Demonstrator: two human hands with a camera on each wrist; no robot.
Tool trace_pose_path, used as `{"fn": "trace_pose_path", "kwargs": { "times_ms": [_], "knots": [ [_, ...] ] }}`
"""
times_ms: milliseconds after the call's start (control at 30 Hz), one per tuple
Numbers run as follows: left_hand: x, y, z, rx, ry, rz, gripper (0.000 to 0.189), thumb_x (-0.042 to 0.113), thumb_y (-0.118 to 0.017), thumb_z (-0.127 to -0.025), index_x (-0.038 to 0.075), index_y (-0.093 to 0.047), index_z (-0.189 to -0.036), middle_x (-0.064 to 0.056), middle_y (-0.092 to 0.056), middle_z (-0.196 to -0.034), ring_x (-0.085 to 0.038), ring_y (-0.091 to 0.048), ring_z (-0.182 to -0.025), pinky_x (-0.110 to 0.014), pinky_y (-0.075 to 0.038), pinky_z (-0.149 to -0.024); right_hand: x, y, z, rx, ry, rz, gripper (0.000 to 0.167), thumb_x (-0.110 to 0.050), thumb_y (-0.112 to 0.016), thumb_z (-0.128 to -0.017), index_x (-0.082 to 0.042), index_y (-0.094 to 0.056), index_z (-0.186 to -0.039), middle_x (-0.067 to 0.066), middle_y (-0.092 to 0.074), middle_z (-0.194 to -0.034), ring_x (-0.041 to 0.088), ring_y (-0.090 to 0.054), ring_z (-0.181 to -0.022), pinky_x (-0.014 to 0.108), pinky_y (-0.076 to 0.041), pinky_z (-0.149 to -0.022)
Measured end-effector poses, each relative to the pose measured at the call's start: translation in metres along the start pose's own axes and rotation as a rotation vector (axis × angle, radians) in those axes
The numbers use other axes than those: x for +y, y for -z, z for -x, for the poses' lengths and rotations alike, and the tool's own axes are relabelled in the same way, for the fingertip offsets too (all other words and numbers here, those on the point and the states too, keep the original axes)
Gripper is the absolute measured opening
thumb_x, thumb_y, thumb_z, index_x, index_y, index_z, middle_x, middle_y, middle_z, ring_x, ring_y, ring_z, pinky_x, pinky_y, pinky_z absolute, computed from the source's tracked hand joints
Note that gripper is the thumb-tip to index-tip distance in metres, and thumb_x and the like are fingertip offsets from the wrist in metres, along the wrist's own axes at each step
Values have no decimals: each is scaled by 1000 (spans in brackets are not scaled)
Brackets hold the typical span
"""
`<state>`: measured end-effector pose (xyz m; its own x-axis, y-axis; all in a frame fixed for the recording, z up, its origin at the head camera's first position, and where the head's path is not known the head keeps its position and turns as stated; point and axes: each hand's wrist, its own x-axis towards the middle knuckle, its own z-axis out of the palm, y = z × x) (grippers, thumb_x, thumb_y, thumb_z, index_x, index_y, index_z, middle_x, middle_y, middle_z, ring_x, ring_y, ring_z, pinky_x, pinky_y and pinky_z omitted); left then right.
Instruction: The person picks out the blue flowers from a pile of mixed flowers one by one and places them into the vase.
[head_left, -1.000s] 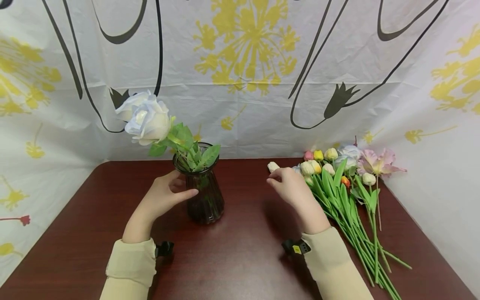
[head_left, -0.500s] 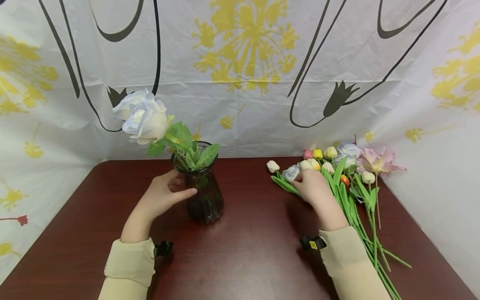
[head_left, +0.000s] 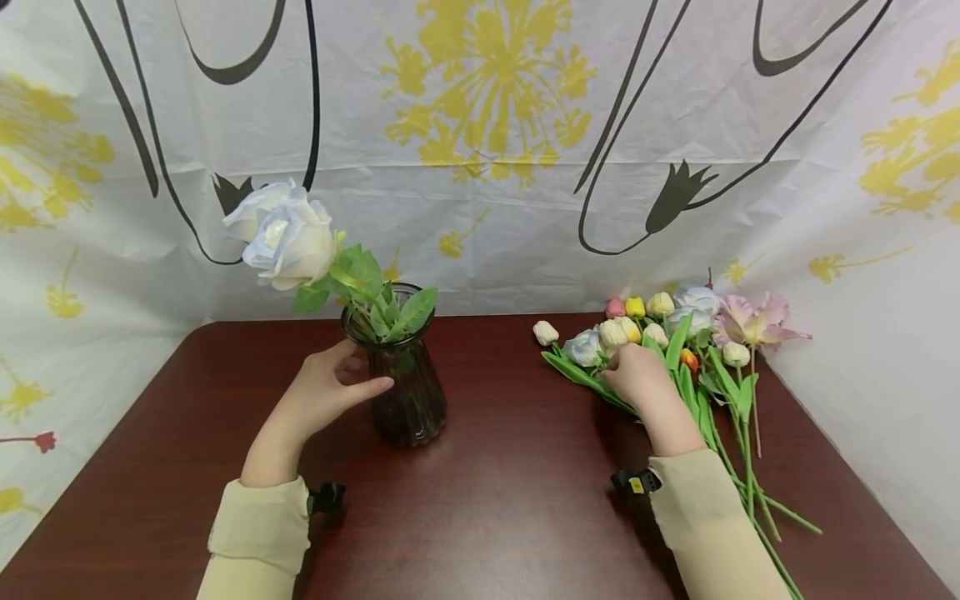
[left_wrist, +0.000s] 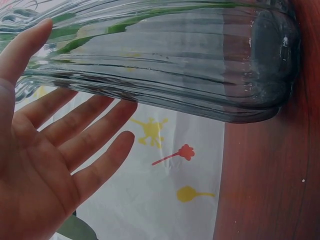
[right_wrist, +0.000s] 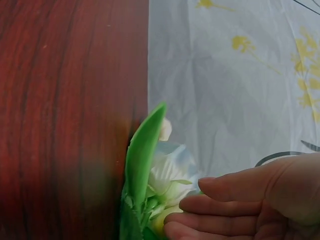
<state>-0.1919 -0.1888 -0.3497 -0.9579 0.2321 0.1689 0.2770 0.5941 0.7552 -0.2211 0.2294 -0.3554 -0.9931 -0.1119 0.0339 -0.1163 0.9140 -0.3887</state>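
Note:
A dark ribbed glass vase (head_left: 407,396) stands upright on the table, with pale blue-white roses (head_left: 288,237) and green leaves leaning left from its mouth. My left hand (head_left: 322,387) loosely holds it below the rim, thumb in front and other fingers at its far side; the left wrist view shows a green stem (left_wrist: 120,27) through the glass. At the right, my right hand (head_left: 645,383) reaches into the loose flowers. Beside its fingertips lie a pale blue rose (head_left: 583,347) and white tulips (head_left: 613,334). In the right wrist view its fingers look fairly straight, no stem visible between them.
More flowers lie in a heap at the right: a pink lily (head_left: 753,321), an orange tulip (head_left: 690,360) and a yellow tulip (head_left: 635,307), their green stems (head_left: 750,475) pointing toward me. A patterned white cloth (head_left: 480,242) hangs behind the red-brown table (head_left: 487,500).
My right hand has moved right, away from the white tulip at the left end of the heap, uncovering the pale blue rose and a leaf. The left hand and vase have stayed put.

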Motion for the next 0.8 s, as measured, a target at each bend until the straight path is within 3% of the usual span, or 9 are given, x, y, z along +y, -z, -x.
{"fn": "trace_pose_path", "kwargs": {
  "times_ms": [133, 367, 800],
  "knots": [
    [0, 1, 0, -5, 8, -4, 72, 46, -72, -83, 13, -46, -142, -13, -59, -122, -32, -57, -110, -51, -48, -86, 4, -3, -2, 6, 3, 21, 44, -4, -60, -84, -16, -39, -48, -6, -28, -49, 14, -26, -50, 29, -27, -51],
    [1, 1, -1, -10, 12, -3, 74, 47, -73, -82, 14, -46, -142, -13, -59, -123, -31, -57, -110, -51, -48, -86, 8, -7, -3, 22, 13, 0, 43, 7, -53, -74, -18, -27, -49, -5, -14, -54, 12, -11, -54, 26, -14, -51],
    [2, 2, 0, -14, 19, 12, 73, 46, -74, -82, 17, -45, -143, -12, -55, -130, -31, -56, -111, -50, -49, -85, 13, -12, -7, -34, -64, 93, 42, 5, -54, -74, -18, -29, -49, -5, -17, -53, 12, -15, -52, 26, -20, -49]
  ]
}}
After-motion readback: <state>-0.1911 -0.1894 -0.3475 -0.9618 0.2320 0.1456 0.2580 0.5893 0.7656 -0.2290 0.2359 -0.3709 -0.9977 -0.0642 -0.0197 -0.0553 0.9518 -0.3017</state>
